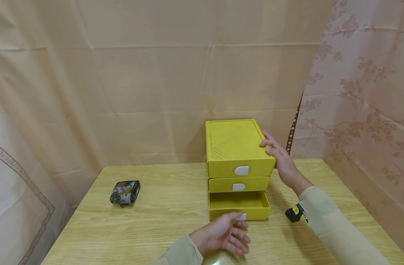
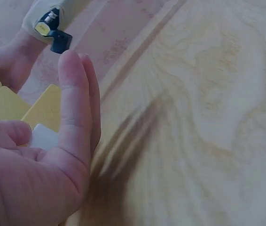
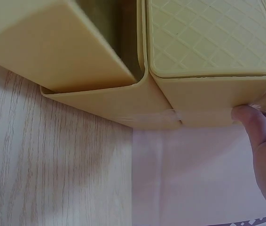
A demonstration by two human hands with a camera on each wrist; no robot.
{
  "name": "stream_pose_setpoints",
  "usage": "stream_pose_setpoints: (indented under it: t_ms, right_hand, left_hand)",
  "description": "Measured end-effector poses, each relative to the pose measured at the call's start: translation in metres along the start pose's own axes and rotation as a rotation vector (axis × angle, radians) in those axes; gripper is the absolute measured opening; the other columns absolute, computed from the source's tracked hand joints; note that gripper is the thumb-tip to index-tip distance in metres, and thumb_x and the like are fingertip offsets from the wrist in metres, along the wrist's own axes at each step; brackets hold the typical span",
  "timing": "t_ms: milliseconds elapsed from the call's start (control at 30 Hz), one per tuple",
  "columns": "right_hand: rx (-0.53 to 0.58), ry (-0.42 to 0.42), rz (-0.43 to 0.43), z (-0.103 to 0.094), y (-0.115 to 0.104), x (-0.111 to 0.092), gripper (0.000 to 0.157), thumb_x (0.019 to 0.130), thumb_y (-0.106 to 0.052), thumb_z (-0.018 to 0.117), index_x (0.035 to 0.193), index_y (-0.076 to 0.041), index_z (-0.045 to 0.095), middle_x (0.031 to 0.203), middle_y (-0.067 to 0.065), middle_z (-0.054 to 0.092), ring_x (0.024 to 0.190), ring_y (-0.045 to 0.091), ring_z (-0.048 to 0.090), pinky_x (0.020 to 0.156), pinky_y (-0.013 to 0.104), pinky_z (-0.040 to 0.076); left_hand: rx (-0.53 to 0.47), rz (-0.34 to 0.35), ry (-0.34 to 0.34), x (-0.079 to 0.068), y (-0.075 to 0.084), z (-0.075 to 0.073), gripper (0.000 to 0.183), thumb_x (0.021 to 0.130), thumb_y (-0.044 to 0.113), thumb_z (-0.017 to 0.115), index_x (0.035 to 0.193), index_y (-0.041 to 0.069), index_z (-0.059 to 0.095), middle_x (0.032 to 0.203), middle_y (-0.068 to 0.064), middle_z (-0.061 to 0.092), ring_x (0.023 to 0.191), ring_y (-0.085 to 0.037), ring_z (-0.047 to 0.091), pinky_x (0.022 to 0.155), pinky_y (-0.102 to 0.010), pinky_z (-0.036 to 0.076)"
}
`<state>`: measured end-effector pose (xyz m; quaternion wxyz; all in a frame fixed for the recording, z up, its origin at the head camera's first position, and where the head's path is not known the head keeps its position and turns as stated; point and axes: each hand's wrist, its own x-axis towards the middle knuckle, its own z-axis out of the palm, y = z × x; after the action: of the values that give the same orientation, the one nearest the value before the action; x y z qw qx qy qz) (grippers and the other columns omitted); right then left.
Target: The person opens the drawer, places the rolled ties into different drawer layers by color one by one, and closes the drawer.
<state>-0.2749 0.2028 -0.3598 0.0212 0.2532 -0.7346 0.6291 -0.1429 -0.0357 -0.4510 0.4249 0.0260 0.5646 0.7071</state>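
Observation:
A yellow three-drawer box (image 1: 235, 140) stands on the table, its bottom drawer (image 1: 238, 213) pulled out and the upper two closed. Nothing is visible inside the part of that drawer I can see. My left hand (image 1: 222, 233) is in front of the bottom drawer, its thumb by the white handle (image 1: 243, 217) and its other fingers extended; whether the thumb touches the handle is unclear. My right hand (image 1: 284, 163) rests against the box's upper right side, fingers over the top edge. In the right wrist view, the thumb (image 3: 248, 117) touches the side wall.
A rolled camouflage-patterned strap or belt (image 1: 125, 192) lies on the left of the wooden table (image 1: 162, 187). Beige curtains (image 1: 149, 81) hang behind, and a flowered curtain (image 1: 367, 103) hangs at the right. A small black device (image 1: 294, 213) is on my right wrist.

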Motion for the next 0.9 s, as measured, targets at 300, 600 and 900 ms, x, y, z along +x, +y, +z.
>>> stream_pose_setpoints:
  t_ms: [300, 600, 900]
  right_hand:
    - [-0.014, 0.001, 0.001, -0.002, 0.0, 0.0, 0.036, 0.105, -0.035, 0.032, 0.119, -0.005, 0.046, 0.157, -0.011, 0.011, 0.143, 0.018, 0.009, 0.098, 0.04, 0.033]
    - [0.012, 0.002, -0.009, -0.001, 0.0, 0.0, 0.037, 0.104, -0.036, 0.033, 0.118, -0.004, 0.046, 0.157, -0.012, 0.012, 0.143, 0.017, 0.007, 0.104, 0.055, 0.021]
    - [0.013, 0.005, -0.001, -0.001, 0.0, -0.001, 0.038, 0.104, -0.037, 0.034, 0.118, -0.005, 0.047, 0.156, -0.015, 0.012, 0.143, 0.016, 0.006, 0.107, 0.057, 0.015]
  left_hand:
    - [-0.019, -0.017, -0.016, -0.004, -0.006, 0.001, 0.057, 0.094, 0.054, 0.044, 0.12, 0.004, 0.046, 0.091, -0.014, 0.064, 0.069, -0.028, 0.066, 0.068, -0.042, 0.056]
    - [-0.019, -0.06, -0.065, -0.015, -0.014, 0.009, 0.051, 0.095, 0.053, 0.045, 0.116, 0.007, 0.049, 0.09, -0.01, 0.065, 0.071, -0.021, 0.065, 0.06, -0.032, 0.055]
    - [-0.119, -0.175, -0.003, -0.033, -0.023, 0.019, 0.058, 0.088, 0.057, 0.056, 0.122, 0.01, 0.053, 0.089, -0.003, 0.066, 0.066, -0.01, 0.061, 0.058, -0.025, 0.053]
